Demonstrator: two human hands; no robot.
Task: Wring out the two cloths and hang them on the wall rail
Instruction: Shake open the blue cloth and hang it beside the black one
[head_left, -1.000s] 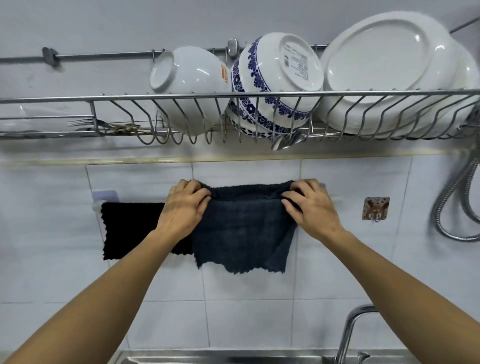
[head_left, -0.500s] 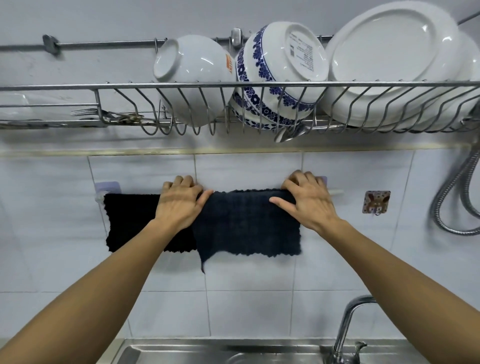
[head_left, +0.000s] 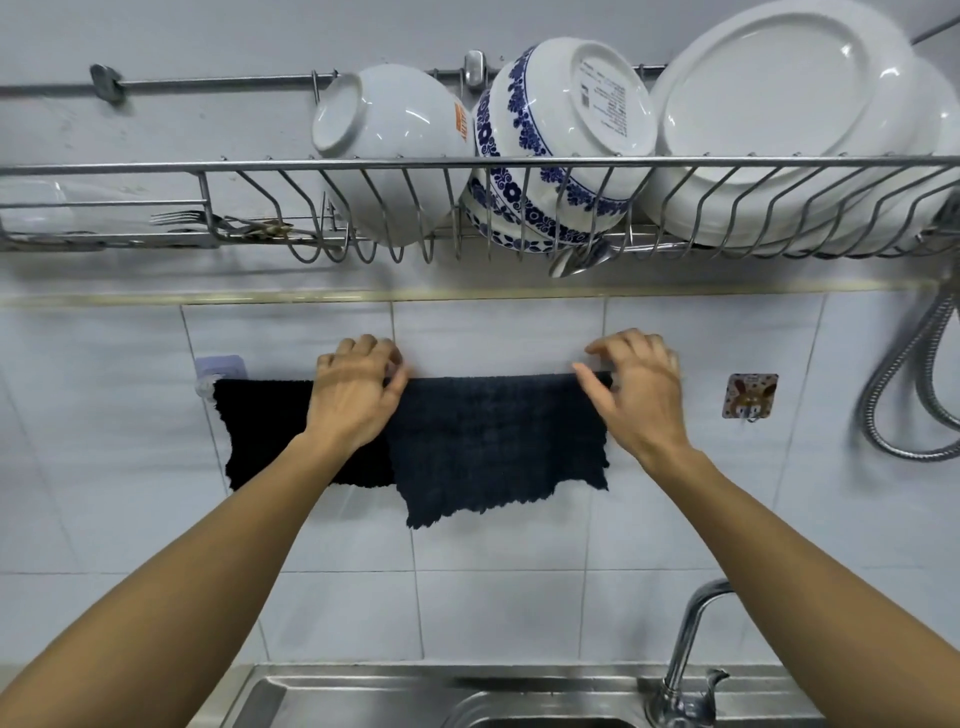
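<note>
Dark blue cloth (head_left: 493, 447): draped over the wall rail (head_left: 205, 385), long axis horizontal along the rail, ragged lower edge pointing down toward the sink (head_left: 395, 696). Black cloth (head_left: 265, 431): same rail, at its left end, its right part overlapped by the blue cloth. Left hand (head_left: 356, 395): on the blue cloth's upper left corner, fingers curled over the rail. Right hand (head_left: 641, 387): at the upper right corner, fingers spread and loose, thumb touching the top edge, nothing clasped.

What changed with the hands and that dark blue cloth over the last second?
The dark blue cloth, bunched a second ago, was spread flat along the rail. The left hand and right hand moved apart and are now opening, fingers lifting off. The black cloth and the dishes stayed put.
</note>
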